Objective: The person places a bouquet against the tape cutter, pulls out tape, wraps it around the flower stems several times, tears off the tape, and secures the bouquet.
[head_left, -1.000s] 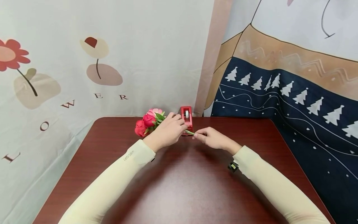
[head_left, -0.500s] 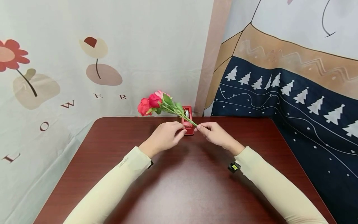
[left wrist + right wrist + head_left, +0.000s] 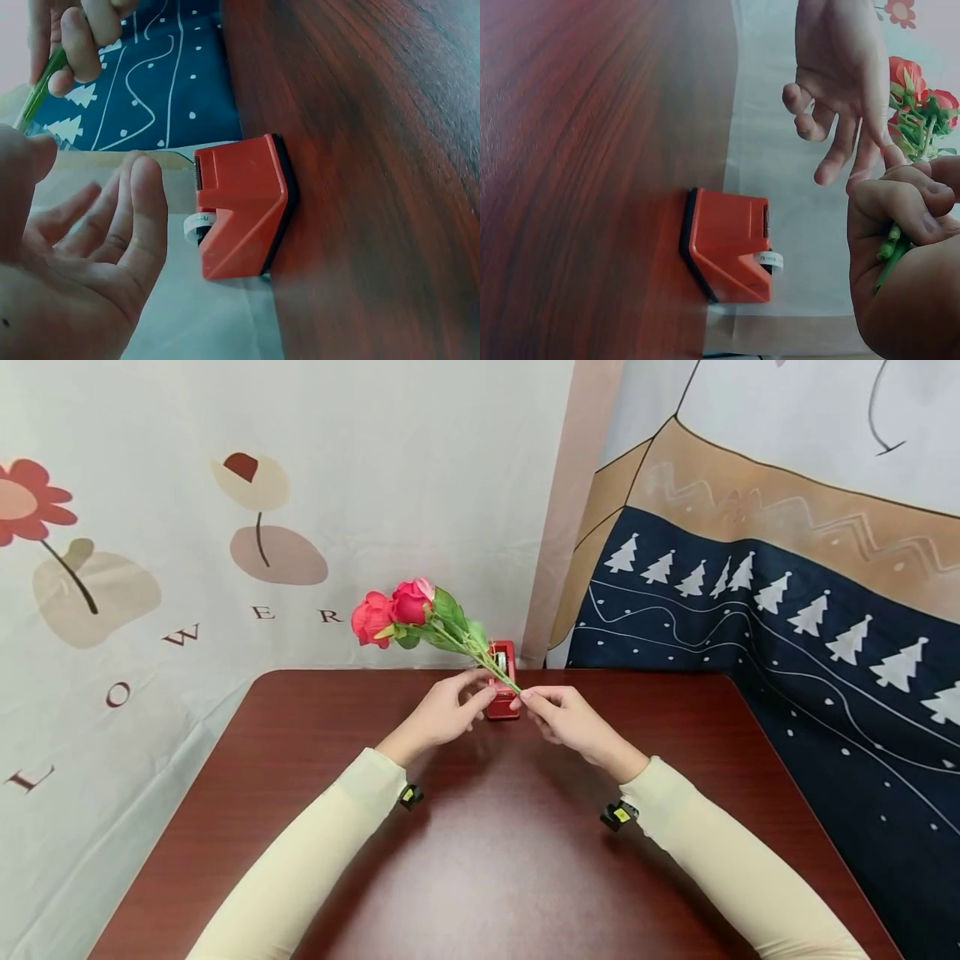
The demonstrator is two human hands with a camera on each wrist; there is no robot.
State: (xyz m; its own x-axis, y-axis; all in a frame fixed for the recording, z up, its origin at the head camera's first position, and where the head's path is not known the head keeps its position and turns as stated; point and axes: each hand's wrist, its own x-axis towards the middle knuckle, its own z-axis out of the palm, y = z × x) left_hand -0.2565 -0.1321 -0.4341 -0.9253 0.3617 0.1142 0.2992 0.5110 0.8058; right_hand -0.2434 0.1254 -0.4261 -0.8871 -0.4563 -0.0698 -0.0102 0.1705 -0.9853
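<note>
A bunch of artificial roses (image 3: 411,602) with red blooms and green leaves slants up to the left in the head view. My right hand (image 3: 573,722) pinches the lower end of the green stems (image 3: 891,244), raised above the table. My left hand (image 3: 446,708) is beside the stems, thumb and forefinger apart and the other fingers loosely spread. Something clear, perhaps tape, shows near its thumb in the left wrist view, too faint to be certain. A red tape dispenser (image 3: 244,199) with a white roll (image 3: 769,260) stands upright behind and below the hands.
The dark red-brown wooden table (image 3: 480,860) reaches back to a pale curtain (image 3: 420,510) printed with flowers. On the right hangs a navy cloth (image 3: 675,627) with white trees. The dispenser is at the table's far edge.
The left hand has let go of the bouquet and drawn back a little, its fingers now spread. The blooms have risen from near the table, while the right hand keeps its pinch on the stems.
</note>
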